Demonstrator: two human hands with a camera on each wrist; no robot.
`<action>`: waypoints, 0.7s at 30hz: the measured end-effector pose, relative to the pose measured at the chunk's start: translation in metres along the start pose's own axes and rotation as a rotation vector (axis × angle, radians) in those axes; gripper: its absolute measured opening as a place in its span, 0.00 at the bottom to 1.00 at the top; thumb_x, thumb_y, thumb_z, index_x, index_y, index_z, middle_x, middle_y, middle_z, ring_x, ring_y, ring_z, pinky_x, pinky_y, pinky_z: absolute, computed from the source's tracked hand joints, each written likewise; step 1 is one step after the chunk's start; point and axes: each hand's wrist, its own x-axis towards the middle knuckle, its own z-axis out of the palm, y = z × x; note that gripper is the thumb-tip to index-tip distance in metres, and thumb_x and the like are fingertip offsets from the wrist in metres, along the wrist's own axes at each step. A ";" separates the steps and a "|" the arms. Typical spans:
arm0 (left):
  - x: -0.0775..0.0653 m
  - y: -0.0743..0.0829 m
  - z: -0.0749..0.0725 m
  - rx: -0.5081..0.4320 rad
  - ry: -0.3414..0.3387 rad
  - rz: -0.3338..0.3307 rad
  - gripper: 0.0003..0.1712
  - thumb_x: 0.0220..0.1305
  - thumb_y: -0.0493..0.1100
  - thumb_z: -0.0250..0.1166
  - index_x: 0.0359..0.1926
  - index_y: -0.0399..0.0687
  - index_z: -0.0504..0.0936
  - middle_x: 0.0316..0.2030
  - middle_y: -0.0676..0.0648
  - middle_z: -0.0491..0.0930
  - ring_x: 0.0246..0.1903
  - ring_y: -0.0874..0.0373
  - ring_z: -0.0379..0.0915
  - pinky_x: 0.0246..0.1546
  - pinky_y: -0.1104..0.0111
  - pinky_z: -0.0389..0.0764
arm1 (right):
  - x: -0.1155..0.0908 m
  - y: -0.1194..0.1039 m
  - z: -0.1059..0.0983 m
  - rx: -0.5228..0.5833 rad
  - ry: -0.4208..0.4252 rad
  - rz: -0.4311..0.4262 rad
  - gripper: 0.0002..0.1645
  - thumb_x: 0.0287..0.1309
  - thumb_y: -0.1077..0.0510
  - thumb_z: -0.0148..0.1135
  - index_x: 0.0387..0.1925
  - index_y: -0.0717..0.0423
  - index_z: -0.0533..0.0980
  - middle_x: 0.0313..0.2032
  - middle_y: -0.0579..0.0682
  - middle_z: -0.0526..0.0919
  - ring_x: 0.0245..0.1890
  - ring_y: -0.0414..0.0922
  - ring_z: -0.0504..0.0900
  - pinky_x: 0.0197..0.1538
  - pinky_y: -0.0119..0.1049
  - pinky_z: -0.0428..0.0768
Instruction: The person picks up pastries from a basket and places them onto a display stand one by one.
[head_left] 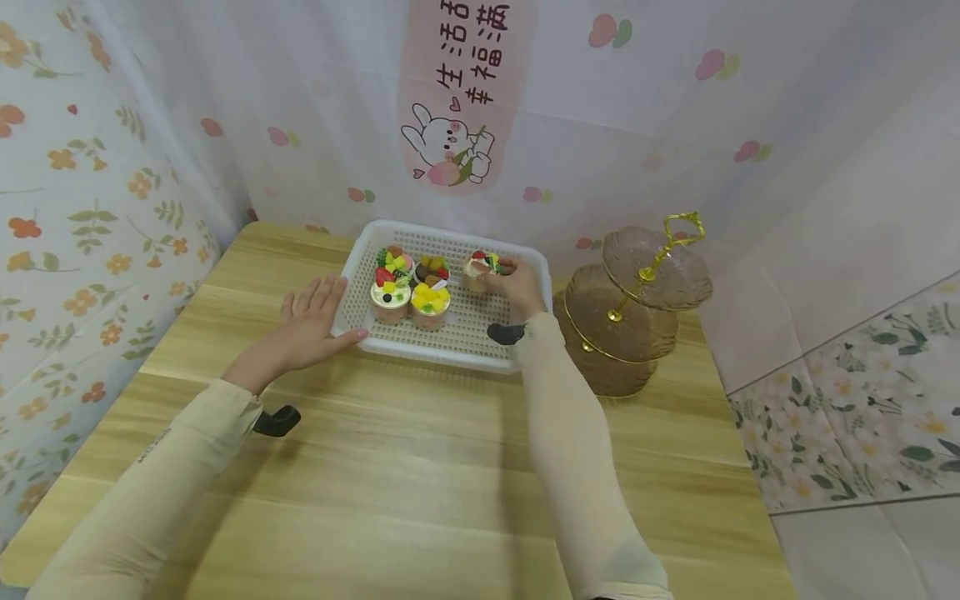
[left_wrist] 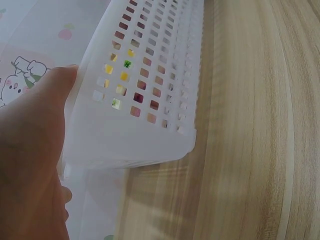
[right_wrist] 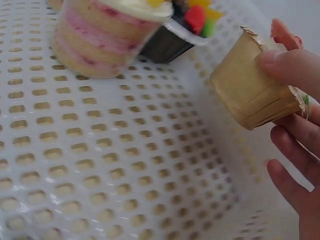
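In the head view my right hand [head_left: 522,287] is over the right half of a white perforated plastic basket [head_left: 480,348]. It pinches a small cupcake [right_wrist: 250,82] in a beige paper cup, tilted and raised over the basket floor in the right wrist view. Fruit pieces top this cupcake. My left hand [head_left: 311,321] rests at the basket's front left corner, fingers straight along the left rim and thumb [left_wrist: 62,80] on the front rim. Inside the basket's left half stand several fruit-topped dessert cups, among them a layered pink cake cup [right_wrist: 102,37] and a black cup [right_wrist: 167,42].
A three-tier brown translucent stand [head_left: 622,321] with a gold handle [head_left: 684,221] stands right of the basket, close to my right forearm. Wooden table [head_left: 405,483] extends in front. Printed curtains [head_left: 315,100] hang behind and at the left.
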 end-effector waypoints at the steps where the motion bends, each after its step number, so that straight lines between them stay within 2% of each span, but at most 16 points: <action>1: 0.000 0.000 -0.001 0.002 -0.002 -0.003 0.60 0.67 0.74 0.48 0.78 0.42 0.28 0.78 0.34 0.27 0.77 0.34 0.19 0.68 0.31 0.23 | -0.001 -0.004 -0.003 0.002 -0.001 -0.016 0.40 0.54 0.53 0.73 0.66 0.60 0.69 0.58 0.59 0.78 0.56 0.51 0.78 0.59 0.44 0.78; 7: 0.001 0.002 -0.002 0.000 -0.008 -0.008 0.60 0.67 0.74 0.48 0.78 0.42 0.28 0.78 0.34 0.26 0.77 0.34 0.18 0.68 0.30 0.23 | -0.006 -0.027 -0.018 -0.037 0.026 -0.088 0.41 0.53 0.50 0.74 0.66 0.57 0.70 0.57 0.57 0.80 0.57 0.50 0.79 0.60 0.46 0.79; 12: 0.002 0.002 -0.002 -0.006 -0.004 -0.006 0.61 0.66 0.74 0.48 0.78 0.42 0.28 0.78 0.34 0.26 0.77 0.33 0.18 0.68 0.30 0.23 | -0.017 -0.050 -0.026 -0.008 0.028 -0.125 0.42 0.53 0.51 0.74 0.66 0.59 0.69 0.58 0.59 0.80 0.57 0.51 0.80 0.60 0.45 0.79; 17: 0.000 0.004 -0.003 -0.020 -0.001 -0.003 0.61 0.67 0.73 0.49 0.78 0.40 0.29 0.78 0.33 0.26 0.77 0.33 0.19 0.68 0.30 0.23 | -0.040 -0.071 -0.034 -0.011 0.045 -0.185 0.41 0.52 0.49 0.75 0.65 0.58 0.72 0.55 0.59 0.82 0.53 0.51 0.82 0.55 0.43 0.82; 21: 0.000 0.004 -0.003 -0.020 -0.007 -0.008 0.61 0.67 0.73 0.49 0.78 0.40 0.29 0.78 0.33 0.26 0.77 0.33 0.19 0.68 0.31 0.23 | -0.066 -0.090 -0.044 -0.010 0.061 -0.210 0.41 0.51 0.48 0.75 0.65 0.56 0.72 0.56 0.58 0.82 0.53 0.52 0.81 0.56 0.43 0.81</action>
